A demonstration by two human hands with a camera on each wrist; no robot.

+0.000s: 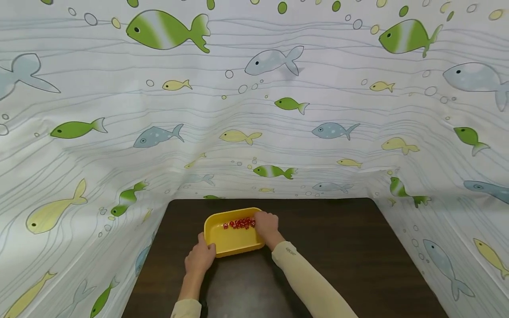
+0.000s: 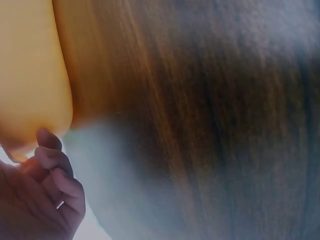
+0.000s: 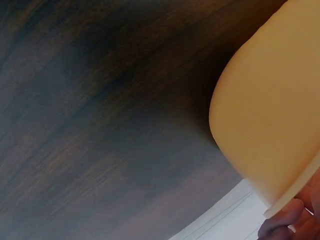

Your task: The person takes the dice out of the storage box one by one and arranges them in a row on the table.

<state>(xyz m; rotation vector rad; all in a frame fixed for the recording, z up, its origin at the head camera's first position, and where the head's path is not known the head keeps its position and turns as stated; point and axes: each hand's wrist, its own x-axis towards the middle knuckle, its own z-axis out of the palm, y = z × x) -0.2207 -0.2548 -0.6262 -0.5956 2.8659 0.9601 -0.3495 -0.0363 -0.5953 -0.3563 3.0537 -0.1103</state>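
A yellow plastic tray (image 1: 234, 242) is held between both hands over the dark table. Several small red dice (image 1: 242, 223) lie bunched along its far side, toward the right. My left hand (image 1: 200, 256) grips the tray's near left corner, thumb over the rim. At the right end, my right hand (image 1: 267, 225) holds the rim and covers part of that side. The left wrist view has the tray's outer wall (image 2: 35, 65) above curled fingers (image 2: 65, 182). In the right wrist view, fingertips (image 3: 285, 220) show at the rim. I cannot tell whether the tray's base touches the table.
The dark wood-grain table (image 1: 338, 247) extends on both sides of the tray, with a paler glare patch in front. A white fish-print sheet (image 1: 254, 150) rises behind the table and along its left and right edges.
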